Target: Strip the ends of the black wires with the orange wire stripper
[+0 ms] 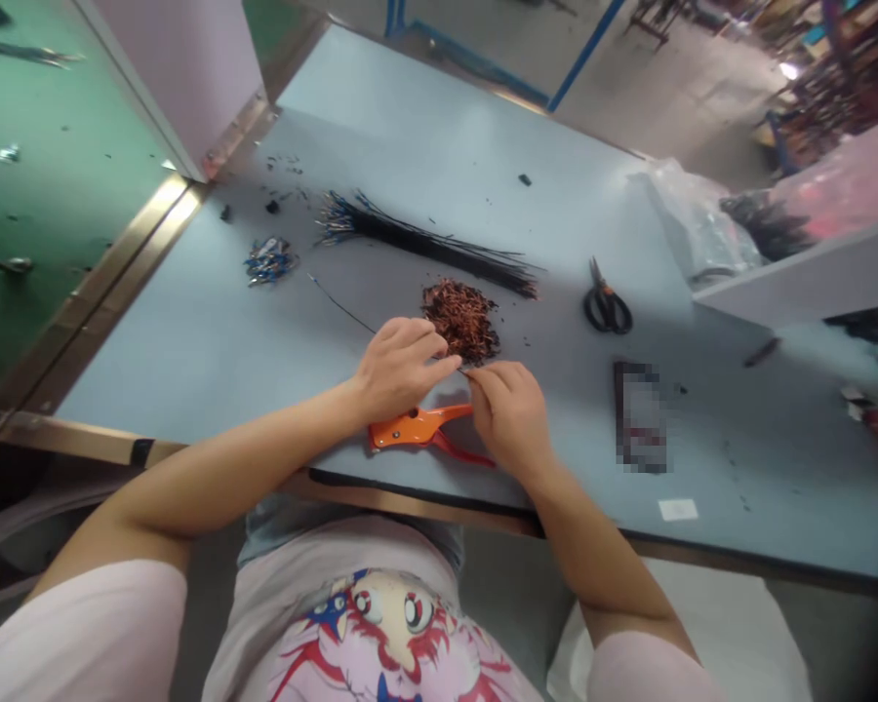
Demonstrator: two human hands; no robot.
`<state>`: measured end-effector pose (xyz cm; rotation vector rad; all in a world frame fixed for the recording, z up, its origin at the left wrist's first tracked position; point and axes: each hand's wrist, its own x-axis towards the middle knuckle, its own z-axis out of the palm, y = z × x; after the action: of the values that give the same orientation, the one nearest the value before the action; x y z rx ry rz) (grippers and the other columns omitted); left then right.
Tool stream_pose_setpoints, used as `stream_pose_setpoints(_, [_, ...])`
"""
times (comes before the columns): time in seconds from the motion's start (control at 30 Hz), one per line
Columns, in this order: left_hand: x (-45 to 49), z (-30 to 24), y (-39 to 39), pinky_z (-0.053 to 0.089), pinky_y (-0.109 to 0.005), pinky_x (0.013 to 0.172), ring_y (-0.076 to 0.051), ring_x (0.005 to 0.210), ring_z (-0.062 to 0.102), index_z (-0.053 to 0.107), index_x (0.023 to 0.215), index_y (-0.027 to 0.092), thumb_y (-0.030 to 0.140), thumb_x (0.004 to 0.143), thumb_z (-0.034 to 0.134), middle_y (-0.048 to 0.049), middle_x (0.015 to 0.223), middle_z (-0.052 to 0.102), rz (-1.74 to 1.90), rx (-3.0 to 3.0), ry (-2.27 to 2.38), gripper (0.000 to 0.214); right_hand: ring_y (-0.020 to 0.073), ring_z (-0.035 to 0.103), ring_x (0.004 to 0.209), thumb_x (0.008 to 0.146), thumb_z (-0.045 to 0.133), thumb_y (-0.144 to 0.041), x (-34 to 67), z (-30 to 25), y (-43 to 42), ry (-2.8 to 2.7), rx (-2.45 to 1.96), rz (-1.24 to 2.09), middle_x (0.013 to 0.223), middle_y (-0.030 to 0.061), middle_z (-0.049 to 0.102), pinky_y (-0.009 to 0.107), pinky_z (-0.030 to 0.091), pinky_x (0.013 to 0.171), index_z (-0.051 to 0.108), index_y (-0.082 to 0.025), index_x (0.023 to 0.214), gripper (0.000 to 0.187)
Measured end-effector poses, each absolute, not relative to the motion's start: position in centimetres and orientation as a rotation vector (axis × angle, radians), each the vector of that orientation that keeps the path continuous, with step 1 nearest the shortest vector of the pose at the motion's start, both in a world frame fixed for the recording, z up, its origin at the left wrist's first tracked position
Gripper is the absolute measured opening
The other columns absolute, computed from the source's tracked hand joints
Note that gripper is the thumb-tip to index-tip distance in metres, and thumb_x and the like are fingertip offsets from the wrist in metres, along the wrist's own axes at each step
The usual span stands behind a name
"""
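Note:
My left hand [397, 369] pinches a thin black wire [340, 305] that trails off to the upper left across the pale blue table [212, 341]. My right hand [508, 414] is closed in a pinch at the wire's near end, fingertips almost touching the left hand's. Under both hands lies an orange crimping tool [416, 429] with red handles. Just beyond the fingers sits a heap of small copper terminals [460, 317]. Farther back lies a bundle of black wires [424, 244].
Black scissors [606, 305] lie to the right of the heap. A small pile of blue-tipped pieces [269, 261] sits at the left. A dark phone-like object [640, 417] lies at right, clear plastic bags [698, 229] and a raised shelf [797, 268] behind it.

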<state>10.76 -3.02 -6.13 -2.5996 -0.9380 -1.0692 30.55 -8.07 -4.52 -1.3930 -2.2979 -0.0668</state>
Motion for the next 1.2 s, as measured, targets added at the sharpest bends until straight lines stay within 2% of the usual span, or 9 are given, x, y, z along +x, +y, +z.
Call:
stream_pose_setpoints(0.2, [9.0,-6.3,-0.3,0.038,-0.042,0.083,-0.025,0.091,0.055,0.071,0.085,0.021,0.018,0.089,0.054,-0.0078,0.082,0.069,-0.637,-2.697,-1.226,0.018,0.0269,0.058,0.085,0.092,0.046,-0.016,31.8,-5.1,-6.8,-2.38,-1.557,-0.176,0.088,0.013,0.069,0.039,0.045,0.078,0.068,-0.015,0.085,0.023])
stream_pose_setpoints(0.33, [7.0,-5.8,1.5,0.04,-0.044,0.082,-0.028,0.094,0.058,0.074,0.092,0.022,0.022,0.089,0.052,-0.0089,0.087,0.072,-0.636,-2.672,-1.591,0.022,0.0279,0.057,0.081,0.091,0.044,-0.017,34.4,-4.3,-5.6,-2.203,-1.697,-0.305,0.086,0.0141,0.068,0.039,0.044,0.074,0.068,-0.015,0.087,0.024])
stream_pose_setpoints(0.47, [6.3,-5.1,1.9,0.041,-0.041,0.083,-0.027,0.093,0.061,0.074,0.097,0.022,0.022,0.088,0.05,-0.007,0.094,0.075,-0.635,-2.691,-1.797,0.027,0.0297,0.059,0.086,0.088,0.043,-0.018,37.0,-4.0,-4.2,-1.9,-1.761,-0.341,0.088,0.0157,0.068,0.042,0.045,0.077,0.068,-0.016,0.089,0.025])
stream_pose_setpoints(0.73, [6.0,-5.0,2.0,0.043,-0.038,0.083,-0.026,0.092,0.063,0.075,0.099,0.021,0.03,0.09,0.05,-0.0084,0.088,0.074,-0.585,-2.612,-1.84,0.029,0.0308,0.061,0.091,0.087,0.042,-0.02,37.4,-5.8,-2.5,-1.806,-1.677,-0.169,0.089,0.016,0.068,0.045,0.047,0.083,0.066,-0.016,0.089,0.025])
stream_pose_setpoints(0.87, [5.8,-5.2,2.1,0.043,-0.038,0.085,-0.025,0.095,0.063,0.072,0.111,0.02,0.031,0.092,0.047,-0.0091,0.094,0.074,-0.61,-2.553,-1.871,0.033,0.031,0.06,0.094,0.088,0.042,-0.018,37.0,-5.8,-2.4,-1.809,-1.674,-0.11,0.093,0.0173,0.069,0.045,0.046,0.086,0.068,-0.015,0.093,0.027])
stream_pose_setpoints(1.03, [6.5,-5.8,1.5,0.043,-0.041,0.089,-0.03,0.104,0.062,0.07,0.115,0.017,0.031,0.089,0.05,-0.0128,0.106,0.073,-0.562,-2.568,-1.847,0.036,0.0306,0.06,0.095,0.09,0.042,-0.017,37.0,-6.0,-2.0,-1.787,-1.725,-0.097,0.096,0.0192,0.07,0.043,0.045,0.088,0.07,-0.01,0.098,0.031])
stream_pose_setpoints(1.2, [7.6,-6.2,0.5,0.044,-0.039,0.088,-0.03,0.107,0.063,0.065,0.122,0.019,0.034,0.09,0.05,-0.0122,0.116,0.071,-0.506,-2.615,-1.789,0.038,0.0289,0.06,0.093,0.089,0.044,-0.015,36.7,-7.0,-1.7,-1.769,-1.759,-0.056,0.099,0.0204,0.069,0.04,0.045,0.087,0.071,-0.008,0.1,0.029])
